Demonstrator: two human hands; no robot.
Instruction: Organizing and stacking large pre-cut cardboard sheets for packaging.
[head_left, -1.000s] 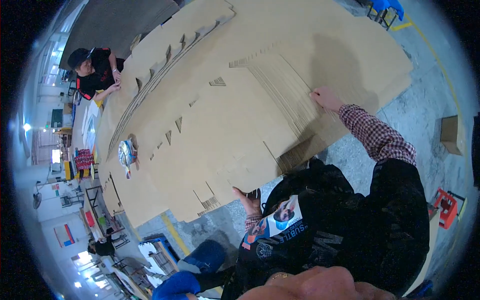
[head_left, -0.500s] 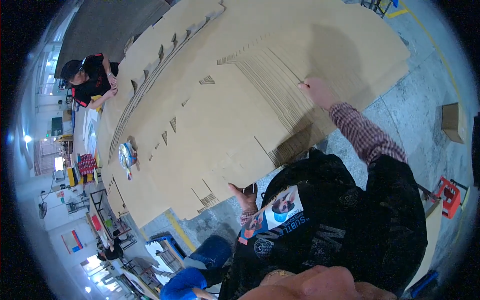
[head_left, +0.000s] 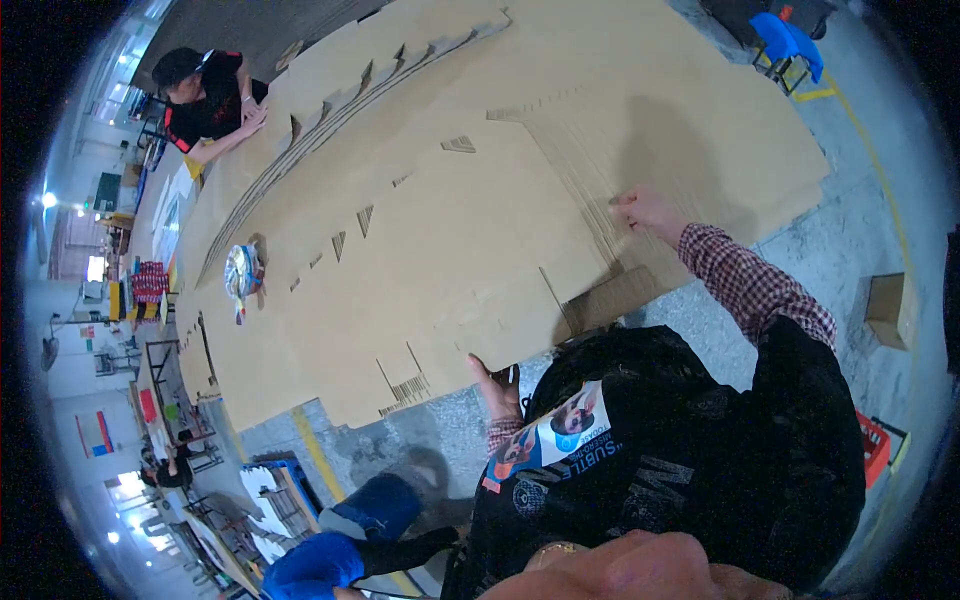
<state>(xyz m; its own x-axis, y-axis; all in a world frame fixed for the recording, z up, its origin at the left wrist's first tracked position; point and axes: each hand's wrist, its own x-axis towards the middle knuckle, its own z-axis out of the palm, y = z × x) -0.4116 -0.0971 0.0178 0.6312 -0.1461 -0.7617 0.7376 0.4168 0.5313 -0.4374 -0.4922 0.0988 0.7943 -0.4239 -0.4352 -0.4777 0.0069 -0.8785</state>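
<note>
Large brown cardboard sheets (head_left: 420,240) lie in a broad stack before me, with staggered slots and cut-outs showing as bands of thin parallel lines. My right hand (head_left: 648,212) is over the right part, thumb and fingers pinched together beside the band of slot lines (head_left: 585,190). What is between those fingertips, if anything, is too small to make out. My left hand (head_left: 495,388) is at the near edge, its thumb on the cardboard and its other fingers dark and partly hidden; it seems to grip that edge.
A clear-wrapped roundish bundle (head_left: 241,272) sits on the left of the cardboard. At the far left edge a person (head_left: 215,105) in black rests both hands on it. A seated person's blue-clad leg (head_left: 320,565) is at lower left. To the right are a carton (head_left: 888,312) and a red crate (head_left: 873,448).
The view has shifted slightly. My right hand stays pinched over the slot lines; the long dark line leading to its fingertips no longer shows. My left hand keeps its place at the near edge.
</note>
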